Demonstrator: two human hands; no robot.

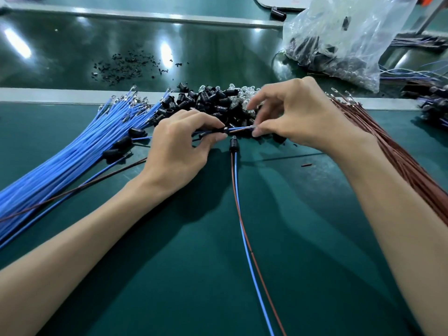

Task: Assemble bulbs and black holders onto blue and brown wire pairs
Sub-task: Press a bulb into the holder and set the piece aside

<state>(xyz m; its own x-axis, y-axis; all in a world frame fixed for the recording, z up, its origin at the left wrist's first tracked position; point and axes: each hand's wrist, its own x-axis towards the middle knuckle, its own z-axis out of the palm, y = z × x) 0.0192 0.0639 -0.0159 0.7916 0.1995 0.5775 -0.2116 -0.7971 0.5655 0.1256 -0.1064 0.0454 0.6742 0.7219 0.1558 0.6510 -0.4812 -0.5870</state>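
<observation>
My left hand (179, 146) pinches a black holder (219, 130) threaded on a blue and brown wire pair. My right hand (298, 115) pinches the metal-tipped ends of that pair (244, 128), just right of the holder. Directly below lies a finished holder (233, 144) with its blue and brown wires (240, 214) trailing toward me. A pile of black holders (208, 100) mixed with clear bulbs (242, 93) sits behind my hands. A bundle of blue wires (80, 146) fans out on the left, a bundle of brown wires (392, 151) on the right.
Several holders on wires (121, 143) lie left of my left hand. A clear plastic bag (344, 37) of parts stands at the back right, with more wires (434, 103) beside it. Black scraps (126, 66) are scattered on the conveyor belt (72, 49) behind the green mat (303, 238).
</observation>
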